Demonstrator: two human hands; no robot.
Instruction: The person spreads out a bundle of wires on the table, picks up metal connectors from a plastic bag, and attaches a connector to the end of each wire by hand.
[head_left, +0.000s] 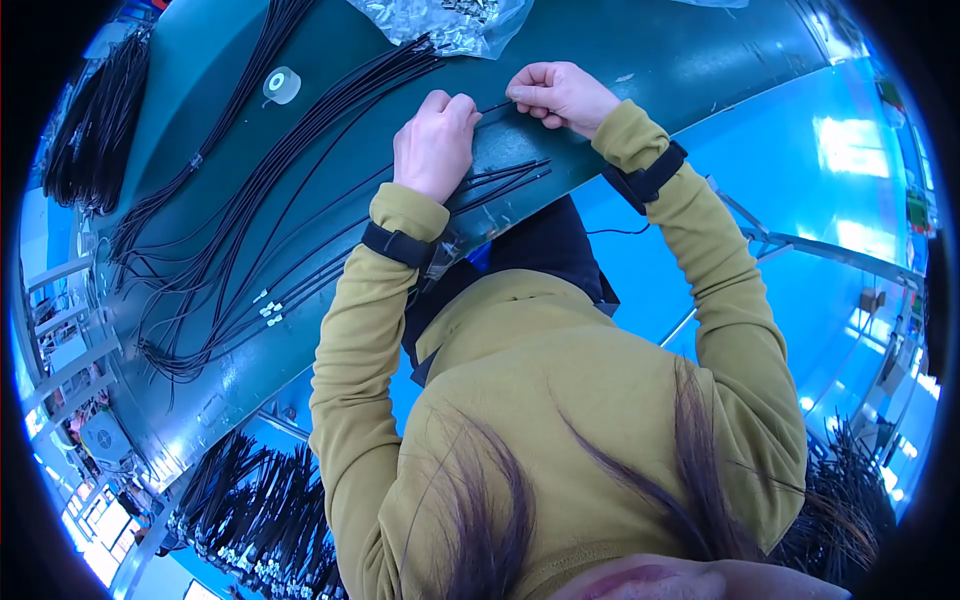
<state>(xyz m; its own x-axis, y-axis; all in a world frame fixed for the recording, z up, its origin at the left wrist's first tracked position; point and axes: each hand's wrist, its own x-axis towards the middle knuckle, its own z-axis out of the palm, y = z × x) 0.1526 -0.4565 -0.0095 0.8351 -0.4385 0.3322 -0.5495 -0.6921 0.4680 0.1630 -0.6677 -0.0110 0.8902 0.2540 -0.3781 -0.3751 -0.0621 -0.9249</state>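
Between my two hands runs a thin black cable [494,107] above the green table. My left hand [435,147] is closed, its fingers pinched round the cable. My right hand [562,94] pinches the cable's end between thumb and fingers; whatever small part may be at that end is hidden. Below my left hand lie several black cables [510,176] with their ends toward the table edge. At the other side these cables carry small white connectors [270,310]. A larger spread of black cables [330,125] lies to the left of my left hand.
A clear plastic bag [450,28] of small pieces sits at the far side of the green table [690,75]. A small tape roll [282,85] stands among the cables. Thick black cable bundles [95,125] hang at the far left; more bundles [255,505] are below the table edge.
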